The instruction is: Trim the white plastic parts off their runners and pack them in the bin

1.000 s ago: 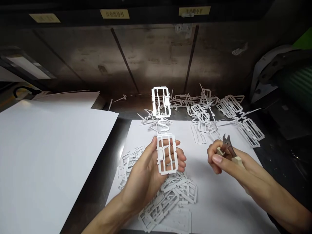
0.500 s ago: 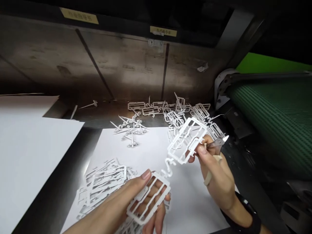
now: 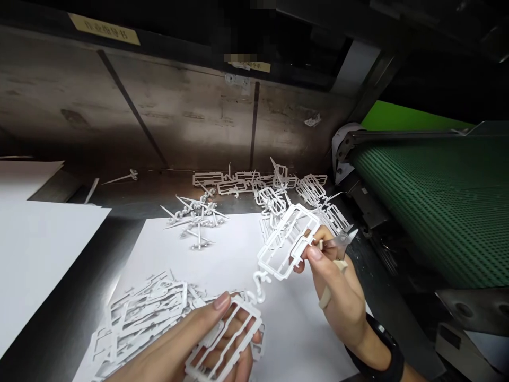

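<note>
My left hand (image 3: pixel 207 329), at the bottom middle, is closed on a white plastic frame (image 3: pixel 233 345) with slotted openings. Between thumb and fingers, my right hand (image 3: pixel 334 286) pinches the edge of a similar white frame (image 3: pixel 288 241). A curly white sprue (image 3: pixel 260 286) lies between the two frames and appears to join them. Tucked in my right hand is also a pair of nippers (image 3: pixel 340 243), pale-handled, blades pointing away to the right. Left of my left hand, a heap of white frames (image 3: pixel 151 313) rests on a white paper sheet (image 3: pixel 143 254).
Several thin white sprue pieces (image 3: pixel 199 212) lie at the sheet's far edge. More joined white frames (image 3: pixel 274 199) are piled behind my right hand. White sheets (image 3: pixel 47 239) lie at left. A green conveyor belt (image 3: pixel 437 196) runs along the right; a metal panel (image 3: pixel 191 116) stands behind.
The view has swung to the right, so the whole scene sits further left and slightly lower. Both hands keep the same hold on the frames, and the nippers remain in my right hand.
</note>
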{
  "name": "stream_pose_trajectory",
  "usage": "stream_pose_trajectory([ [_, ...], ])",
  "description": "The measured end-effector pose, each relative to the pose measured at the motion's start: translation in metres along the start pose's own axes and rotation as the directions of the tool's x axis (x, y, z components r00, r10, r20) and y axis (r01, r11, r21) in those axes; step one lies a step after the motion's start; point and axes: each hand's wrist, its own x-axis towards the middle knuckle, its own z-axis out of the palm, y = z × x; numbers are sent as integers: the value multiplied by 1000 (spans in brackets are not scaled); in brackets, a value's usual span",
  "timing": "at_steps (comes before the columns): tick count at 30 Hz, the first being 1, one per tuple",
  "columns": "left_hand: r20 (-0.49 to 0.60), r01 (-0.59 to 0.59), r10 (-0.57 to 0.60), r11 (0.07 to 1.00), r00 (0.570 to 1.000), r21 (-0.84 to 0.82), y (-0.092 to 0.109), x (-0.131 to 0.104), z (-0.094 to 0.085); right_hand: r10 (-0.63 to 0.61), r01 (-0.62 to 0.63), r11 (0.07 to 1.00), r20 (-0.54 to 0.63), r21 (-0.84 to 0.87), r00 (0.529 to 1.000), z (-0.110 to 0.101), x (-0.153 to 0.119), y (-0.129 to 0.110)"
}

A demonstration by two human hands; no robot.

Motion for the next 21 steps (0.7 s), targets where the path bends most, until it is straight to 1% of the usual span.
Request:
stream_pose_trajectory([
  [3, -6, 8, -8, 1000, 1000, 6, 1, 0, 1, 3, -3, 1000, -2, -2, 1000, 0, -1, 1],
  [5, -11, -18, 17, 1000, 1000, -4, 0, 0, 2, 0, 0, 1000, -1, -13, 1000, 0, 0, 1],
  [7, -49, -77, 75, 996, 996, -41, 0, -2, 2, 21, -21, 999, -7, -49, 1000, 0, 2, 0],
  [10, -133, -209, 193, 971, 972, -118, 3, -6, 4, 140, -138, 988, 16, -73, 990, -2, 5, -1],
  [11, -139, -247, 228, 959, 964, -141, 5, -7, 5, 179, -176, 982, 38, -68, 983, -3, 6, -1],
  [13, -118, -299, 282, 939, 952, -172, 9, -7, 6, 228, -223, 972, 75, -68, 971, -5, 6, -1],
  [17, -92, -318, 305, 927, 948, -199, 10, -2, 5, 237, -227, 967, 85, -111, 968, -9, 5, 0],
  [21, -130, -357, 335, 905, 933, -229, 8, 0, 2, 247, -235, 964, 86, -128, 965, -12, 4, 0],
])
